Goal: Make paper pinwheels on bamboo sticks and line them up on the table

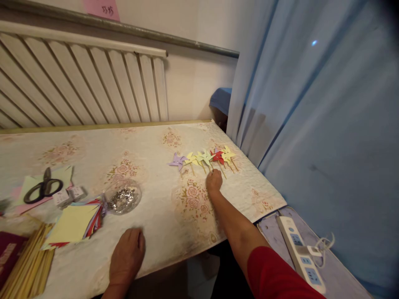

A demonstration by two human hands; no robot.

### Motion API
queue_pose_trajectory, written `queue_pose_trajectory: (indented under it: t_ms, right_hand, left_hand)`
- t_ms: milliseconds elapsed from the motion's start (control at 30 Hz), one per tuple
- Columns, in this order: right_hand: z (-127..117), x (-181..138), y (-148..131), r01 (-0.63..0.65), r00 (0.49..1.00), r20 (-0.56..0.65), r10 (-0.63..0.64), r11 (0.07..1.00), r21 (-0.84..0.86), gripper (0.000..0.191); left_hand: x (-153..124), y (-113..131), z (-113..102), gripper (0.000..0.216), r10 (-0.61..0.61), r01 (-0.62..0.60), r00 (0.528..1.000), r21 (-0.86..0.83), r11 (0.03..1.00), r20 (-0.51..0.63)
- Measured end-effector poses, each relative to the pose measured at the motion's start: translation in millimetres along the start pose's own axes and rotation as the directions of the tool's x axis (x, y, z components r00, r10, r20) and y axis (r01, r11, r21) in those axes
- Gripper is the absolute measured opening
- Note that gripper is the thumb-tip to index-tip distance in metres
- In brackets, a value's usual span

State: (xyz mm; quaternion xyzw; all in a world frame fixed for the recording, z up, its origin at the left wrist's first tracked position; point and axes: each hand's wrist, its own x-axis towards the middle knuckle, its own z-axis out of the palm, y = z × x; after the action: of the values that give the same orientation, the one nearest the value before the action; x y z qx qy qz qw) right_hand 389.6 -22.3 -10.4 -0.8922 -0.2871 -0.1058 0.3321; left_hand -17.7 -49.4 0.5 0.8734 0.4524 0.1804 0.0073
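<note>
My right hand (214, 181) is stretched out over the table, its fingers closed around the lower stick of a pale green paper pinwheel (205, 157). That pinwheel lies within a row of several others on thin wooden sticks: a purple one (177, 161) at the left end, a yellow one (191, 158), a red one (217, 156) and another yellow one (228, 154) at the right. Near the front edge, my left hand (128, 252) rests on the tabletop with fingers curled in and nothing visible in them.
A clear dish of small shiny metal pieces (123, 198) stands left of centre. Further left are stacked coloured paper squares (75, 222), small boxes (69, 196), black-handled scissors (46, 186) and loose wooden sticks (34, 261). A power strip (301, 253) lies at right, below a blue curtain (327, 124).
</note>
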Motion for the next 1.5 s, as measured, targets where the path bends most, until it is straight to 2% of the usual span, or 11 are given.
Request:
queue_pose_trajectory:
  t_ms: [267, 400, 633, 867, 1033, 1267, 1500]
  right_hand:
    - [-14.8, -22.6, 5.0, 0.002, 0.999, -0.045, 0.002, 0.997, 0.076, 0.025]
    - [-28.1, -51.2, 7.3, 0.028, 0.999, -0.037, -0.024, 0.995, 0.099, 0.026]
    - [-52.4, -107.3, 5.1, 0.100, 0.992, 0.059, -0.110, 0.984, 0.149, 0.028]
    - [-67.7, -163.8, -13.1, 0.224, 0.962, 0.116, -0.246, 0.959, 0.171, 0.026]
    - [-70.8, -197.6, -30.5, 0.317, 0.929, 0.167, -0.331, 0.942, 0.108, 0.025]
    - [-73.5, -208.1, -37.2, 0.446, 0.874, 0.231, -0.427, 0.894, -0.037, 0.020]
    - [-72.2, -208.4, -35.2, 0.480, 0.862, 0.225, -0.454, 0.874, -0.076, 0.018]
  left_hand:
    - [-0.1, 1.2, -1.0, 0.020, 0.011, -0.011, 1.000, 0.042, 0.999, 0.002]
    - [-2.0, 2.6, -0.9, 0.020, 0.014, -0.014, 1.000, 0.058, 0.998, -0.009]
    - [-8.3, 10.3, -3.5, 0.019, -0.086, 0.084, 0.996, 0.048, 0.995, 0.031]
    - [-14.1, 13.6, -6.2, 0.018, -0.140, 0.140, 0.988, 0.010, 0.990, 0.059]
    - [-17.9, 9.9, -6.4, 0.017, -0.129, 0.136, 0.989, -0.101, 0.986, 0.078]
    - [-31.6, -11.4, -9.1, 0.020, -0.102, 0.116, 0.993, -0.306, 0.945, 0.062]
    - [-48.9, -37.7, -24.5, 0.017, -0.119, 0.147, 0.987, -0.326, 0.934, 0.106]
